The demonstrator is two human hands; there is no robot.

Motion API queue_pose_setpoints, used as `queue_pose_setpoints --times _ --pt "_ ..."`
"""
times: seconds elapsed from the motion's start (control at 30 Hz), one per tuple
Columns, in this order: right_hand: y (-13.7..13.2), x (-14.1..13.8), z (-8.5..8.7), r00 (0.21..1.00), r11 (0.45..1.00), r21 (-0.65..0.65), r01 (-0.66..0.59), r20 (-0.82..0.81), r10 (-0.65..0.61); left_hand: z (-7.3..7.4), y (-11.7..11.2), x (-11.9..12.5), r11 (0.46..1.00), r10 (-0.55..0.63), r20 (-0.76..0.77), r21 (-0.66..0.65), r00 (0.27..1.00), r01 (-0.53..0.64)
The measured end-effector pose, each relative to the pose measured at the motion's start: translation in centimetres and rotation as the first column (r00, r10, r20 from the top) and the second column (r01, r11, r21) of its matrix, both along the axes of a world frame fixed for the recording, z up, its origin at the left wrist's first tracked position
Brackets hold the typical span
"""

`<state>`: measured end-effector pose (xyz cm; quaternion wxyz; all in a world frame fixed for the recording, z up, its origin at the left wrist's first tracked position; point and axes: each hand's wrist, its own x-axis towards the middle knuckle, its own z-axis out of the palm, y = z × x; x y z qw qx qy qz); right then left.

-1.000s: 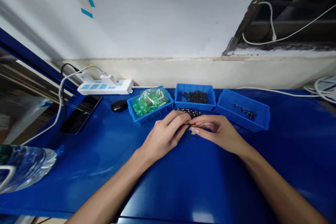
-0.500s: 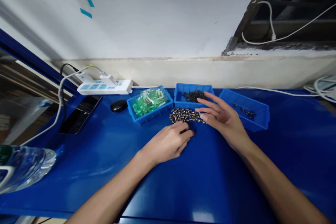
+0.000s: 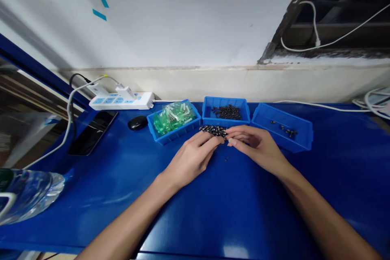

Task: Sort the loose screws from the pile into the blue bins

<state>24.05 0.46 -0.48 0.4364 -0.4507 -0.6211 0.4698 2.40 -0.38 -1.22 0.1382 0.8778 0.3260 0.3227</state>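
A heap of small metal screws (image 3: pixel 213 130) lies on the blue table, partly hidden by my hands. My left hand (image 3: pixel 196 152) is at the heap's near left side, fingers bent together and closed against the screws. From the right, my right hand (image 3: pixel 256 146) reaches the same heap, its thumb and fingers drawn close around the screws at that edge. The fingertips of both hands almost meet, and what lies between them is mostly hidden. One loose screw (image 3: pixel 226 159) rests on the table just nearer to me.
Behind the heap, a blue bin (image 3: pixel 226 122) holds dark screws. To its left a bin (image 3: pixel 175 133) contains green bags; to its right another bin (image 3: pixel 282 140) has several small pieces. A mouse (image 3: pixel 137 122), phone (image 3: pixel 93 133), power strip (image 3: pixel 122 100) and water bottle (image 3: pixel 32 195) sit left.
My right hand has lowered from above the heap to its right edge, fingers drawn in. My left hand has shifted slightly, its fingers now farther over the screws. The heap looks more compact.
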Motion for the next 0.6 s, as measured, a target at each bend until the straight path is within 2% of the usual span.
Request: queue_pose_setpoints --times 0.17,0.4,0.5,0.6 --pt "-0.36 -0.38 0.28 0.993 0.990 -0.105 -0.097 0.060 0.104 0.14 -0.22 0.05 0.996 0.013 0.118 0.089 0.993 -0.023" --pt "-0.16 -0.30 0.31 0.990 0.960 -0.242 -0.138 -0.055 0.128 0.18 -0.27 0.35 0.985 0.019 0.248 0.162 0.969 -0.061" --pt "-0.10 -0.21 0.51 0.987 0.957 -0.243 -0.157 -0.070 0.144 0.23 -0.24 0.21 0.990 0.004 0.236 0.134 0.972 -0.037" --pt "0.03 0.04 0.45 0.991 0.966 -0.223 -0.131 -0.040 0.125 0.30 -0.07 -0.23 0.998 0.008 0.137 0.063 0.991 -0.017"
